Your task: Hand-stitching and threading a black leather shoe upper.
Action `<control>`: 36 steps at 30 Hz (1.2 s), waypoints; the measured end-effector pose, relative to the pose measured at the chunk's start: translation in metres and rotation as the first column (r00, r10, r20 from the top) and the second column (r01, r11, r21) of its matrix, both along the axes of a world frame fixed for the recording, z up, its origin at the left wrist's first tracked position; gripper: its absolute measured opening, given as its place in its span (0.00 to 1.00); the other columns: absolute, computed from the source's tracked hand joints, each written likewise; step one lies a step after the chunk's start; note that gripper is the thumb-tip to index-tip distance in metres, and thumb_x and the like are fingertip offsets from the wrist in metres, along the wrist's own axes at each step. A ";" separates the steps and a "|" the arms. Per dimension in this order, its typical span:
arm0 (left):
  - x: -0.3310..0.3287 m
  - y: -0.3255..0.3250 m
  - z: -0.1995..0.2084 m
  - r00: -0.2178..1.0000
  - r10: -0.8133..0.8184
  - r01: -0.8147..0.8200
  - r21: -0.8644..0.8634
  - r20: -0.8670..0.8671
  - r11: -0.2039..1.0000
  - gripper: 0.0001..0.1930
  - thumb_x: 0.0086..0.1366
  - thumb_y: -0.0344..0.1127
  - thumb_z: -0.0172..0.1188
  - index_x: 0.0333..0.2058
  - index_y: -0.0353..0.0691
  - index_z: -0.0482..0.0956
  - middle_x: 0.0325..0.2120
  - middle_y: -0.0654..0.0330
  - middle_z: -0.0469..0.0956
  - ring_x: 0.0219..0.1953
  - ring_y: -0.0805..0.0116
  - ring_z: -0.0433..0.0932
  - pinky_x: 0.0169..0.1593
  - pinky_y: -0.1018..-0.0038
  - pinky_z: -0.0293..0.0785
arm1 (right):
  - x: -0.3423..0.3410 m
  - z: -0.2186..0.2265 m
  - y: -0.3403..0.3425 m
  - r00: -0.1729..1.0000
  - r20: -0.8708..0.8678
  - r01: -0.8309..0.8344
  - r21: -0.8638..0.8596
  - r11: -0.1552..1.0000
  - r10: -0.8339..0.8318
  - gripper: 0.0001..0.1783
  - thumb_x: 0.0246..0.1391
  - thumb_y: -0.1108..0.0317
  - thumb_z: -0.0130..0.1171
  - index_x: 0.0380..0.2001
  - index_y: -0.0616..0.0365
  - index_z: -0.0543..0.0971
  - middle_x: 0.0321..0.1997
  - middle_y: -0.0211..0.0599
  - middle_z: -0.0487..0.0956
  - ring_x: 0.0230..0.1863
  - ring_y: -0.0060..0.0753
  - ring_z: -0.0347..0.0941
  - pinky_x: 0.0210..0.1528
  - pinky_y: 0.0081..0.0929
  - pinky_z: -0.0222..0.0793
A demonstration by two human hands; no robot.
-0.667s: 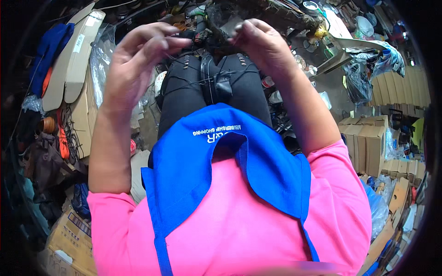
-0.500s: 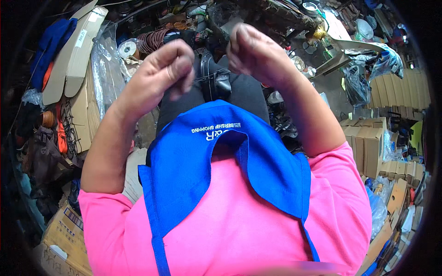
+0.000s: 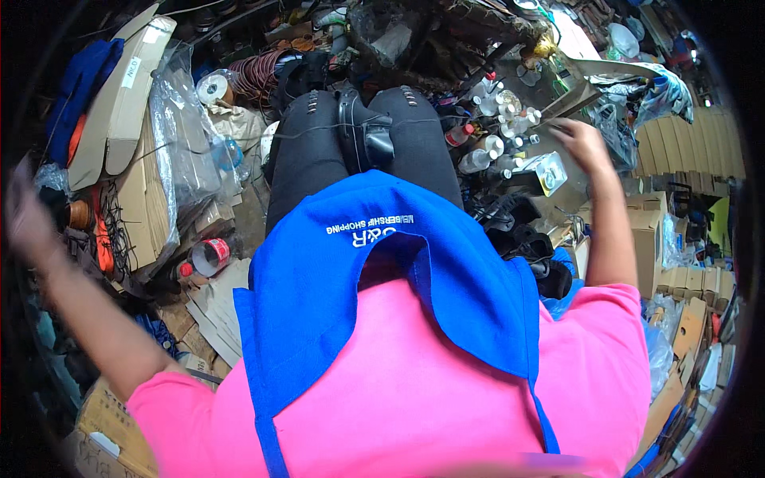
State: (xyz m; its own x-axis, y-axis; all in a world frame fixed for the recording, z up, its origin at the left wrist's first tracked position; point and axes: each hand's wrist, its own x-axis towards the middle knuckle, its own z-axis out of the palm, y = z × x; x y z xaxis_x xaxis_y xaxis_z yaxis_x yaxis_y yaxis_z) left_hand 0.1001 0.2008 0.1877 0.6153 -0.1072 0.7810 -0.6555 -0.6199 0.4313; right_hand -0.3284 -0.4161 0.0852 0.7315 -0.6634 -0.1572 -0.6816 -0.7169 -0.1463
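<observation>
A black leather shoe (image 3: 373, 137) is wedged between my thighs, with its dark opening and glossy toe showing. From the shoe a thin dark thread (image 3: 307, 127) stretches out to both sides across my black trousers. My right hand (image 3: 583, 145) is far out to the right, above the bottles, with its fingers pinched where the thread's line leads. Out at the left rim my left hand (image 3: 32, 215) is smeared by motion and dim, so its fingers cannot be made out. Both arms are spread wide, away from the shoe.
Several plastic bottles (image 3: 478, 159) and a clear plastic container (image 3: 550, 174) stand right of my legs. On the left are cardboard sheets (image 3: 131, 103), plastic wrap (image 3: 187, 135), a white thread spool (image 3: 213, 88) and a bottle with a red label (image 3: 210, 256). Cardboard boxes (image 3: 637, 239) are stacked at the right.
Both hands have swung apart from above the shoe, the left out to the left rim, the right out to the right. The thread now shows drawn across my legs; the shoe stays in place.
</observation>
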 end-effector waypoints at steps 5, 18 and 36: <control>-0.112 -0.181 -0.122 0.501 -0.466 0.621 -0.072 -0.729 0.780 0.16 0.64 0.28 0.51 0.51 0.40 0.77 0.47 0.55 0.78 0.49 0.68 0.76 0.53 0.73 0.70 | 0.110 -0.044 0.144 0.848 0.321 -0.472 0.098 0.876 0.421 0.24 0.46 0.60 0.67 0.49 0.45 0.79 0.41 0.42 0.72 0.40 0.41 0.72 0.44 0.33 0.69; -0.108 -0.206 -0.183 0.398 -0.438 0.737 -0.004 -0.806 0.676 0.21 0.59 0.40 0.63 0.16 0.38 0.63 0.14 0.70 0.59 0.21 0.81 0.56 0.24 0.76 0.54 | 0.143 -0.079 0.160 0.927 0.348 -0.330 0.586 0.740 0.137 0.20 0.55 0.58 0.62 0.18 0.57 0.70 0.18 0.16 0.62 0.23 0.11 0.55 0.23 0.20 0.53; -0.134 -0.251 -0.136 0.358 -0.769 0.767 -0.302 -0.530 0.566 0.11 0.56 0.30 0.64 0.39 0.38 0.83 0.36 0.56 0.82 0.40 0.68 0.79 0.46 0.75 0.73 | 0.163 -0.037 0.177 0.546 0.723 -0.588 -0.029 0.808 0.423 0.19 0.61 0.52 0.46 0.53 0.36 0.76 0.60 0.31 0.72 0.60 0.34 0.64 0.61 0.39 0.50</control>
State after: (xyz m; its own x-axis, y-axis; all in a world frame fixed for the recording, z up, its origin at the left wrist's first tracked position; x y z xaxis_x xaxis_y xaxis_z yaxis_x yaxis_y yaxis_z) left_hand -0.0344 -0.0500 0.0513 0.5537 -0.7667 0.3248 -0.4806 0.0243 0.8766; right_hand -0.1659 -0.2396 0.0478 0.8837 -0.1620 0.4391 0.1365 -0.8081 -0.5730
